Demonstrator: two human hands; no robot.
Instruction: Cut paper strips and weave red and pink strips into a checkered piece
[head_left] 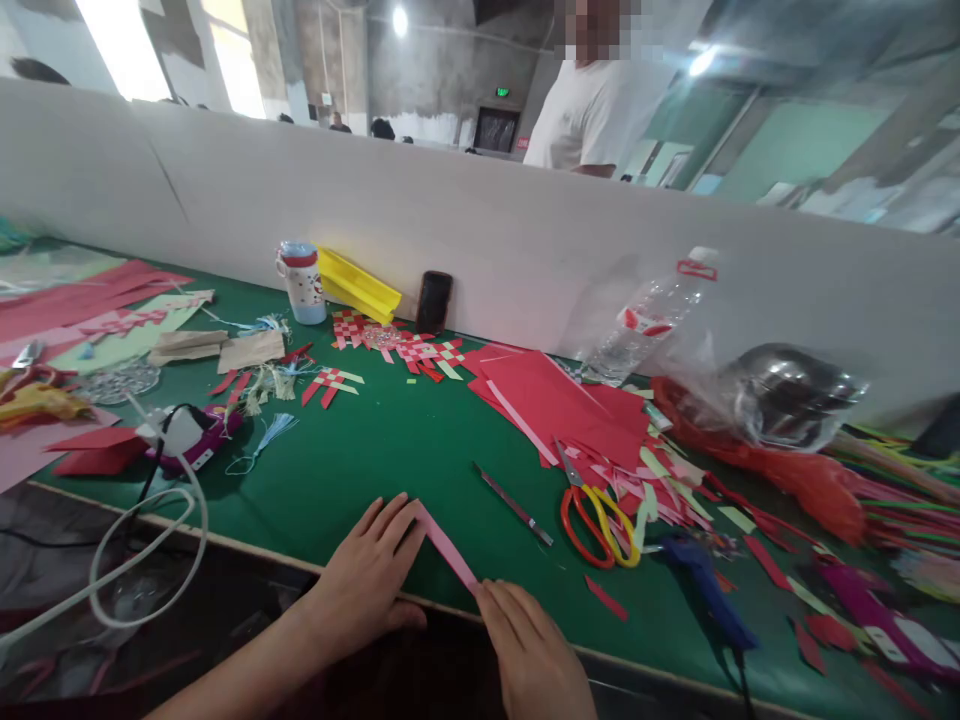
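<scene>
A narrow pink paper strip lies at the front edge of the green table. My left hand lies flat with fingers stretched out, its fingertips pressing on the strip's far end. My right hand rests at the strip's near end, fingers together over it; I cannot make out whether they pinch it. Just beyond the strip lie a thin craft knife and red-and-yellow scissors.
Red paper sheets and cut strips cover the right. Woven red-and-white pieces, a cup, yellow folded paper, a phone and a plastic bottle stand near the white partition. A glue gun and cable lie left. A person stands behind the partition.
</scene>
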